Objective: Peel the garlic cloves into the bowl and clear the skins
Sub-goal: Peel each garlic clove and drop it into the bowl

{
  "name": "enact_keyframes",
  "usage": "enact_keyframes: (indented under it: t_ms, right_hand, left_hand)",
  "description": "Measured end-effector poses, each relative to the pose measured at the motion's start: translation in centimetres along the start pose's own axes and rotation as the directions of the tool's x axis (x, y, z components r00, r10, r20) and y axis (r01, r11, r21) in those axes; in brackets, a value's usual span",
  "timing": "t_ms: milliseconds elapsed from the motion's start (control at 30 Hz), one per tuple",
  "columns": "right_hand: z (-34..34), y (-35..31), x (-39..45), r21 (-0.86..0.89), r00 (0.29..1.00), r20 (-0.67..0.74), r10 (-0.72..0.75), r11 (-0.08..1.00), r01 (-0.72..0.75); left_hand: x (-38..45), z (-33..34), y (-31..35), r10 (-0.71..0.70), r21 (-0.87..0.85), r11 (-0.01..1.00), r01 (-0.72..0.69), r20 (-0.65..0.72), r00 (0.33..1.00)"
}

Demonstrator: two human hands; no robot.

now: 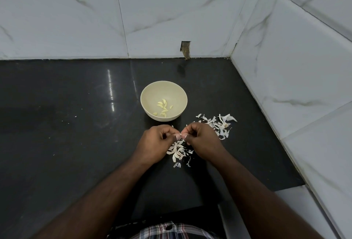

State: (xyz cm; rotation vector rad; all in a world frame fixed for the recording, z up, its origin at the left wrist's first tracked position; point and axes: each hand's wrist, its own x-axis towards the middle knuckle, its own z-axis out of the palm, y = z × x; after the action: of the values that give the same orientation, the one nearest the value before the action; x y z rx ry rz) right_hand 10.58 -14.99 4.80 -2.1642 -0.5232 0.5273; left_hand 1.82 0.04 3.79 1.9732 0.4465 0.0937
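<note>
Cream round plastic bowl (163,86) on the black worktop (76,124) holds peeled cloves (162,107) while left hand (155,143) and right hand (200,141) both pinch one small garlic clove (181,135) above papery white skins (179,152), likely so peelings drop there.

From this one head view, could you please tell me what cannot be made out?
- Clove: pinched between left hand and right hand; fingers hide nearly all of it, so how far it is peeled is unclear.
- Skins below the hands: partly covered by them.
- Skins at right: near edge behind the right hand.
- Cloves in the bowl: too small to count surely.
</note>
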Motion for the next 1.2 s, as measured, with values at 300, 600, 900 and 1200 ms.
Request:
enact_keyframes:
  t_ms: [300, 600, 900, 1200]
  right_hand:
    - [0.0, -0.7, -0.6, 0.311, 0.981, 0.042, 0.188, 0.931, -0.192]
    - [0.8, -0.7, -0.7, 0.025, 0.984, -0.17, -0.046, 0.998, 0.051]
    - [-0.1, -0.7, -0.7, 0.297, 0.997, -0.007, -0.079, 0.952, 0.077]
    - [-0.2, 0.0, 0.0, 0.218, 1.0, -0.018, 0.008, 0.976, -0.004]
  left_hand:
    - [-0.7, 0.2, 0.2, 0.227, 0.172, 0.962, -0.213, -0.065, 0.972]
    - [-0.2, 0.1, 1.1, -0.108, -0.107, 0.988, 0.111, 0.031, 0.994]
    - [-0.1, 0.1, 0.6, -0.171, -0.319, 0.929, 0.188, 0.081, 0.982]
    - [0.1, -0.1, 0.3, -0.066, -0.165, 0.984, 0.067, 0.01, 0.998]
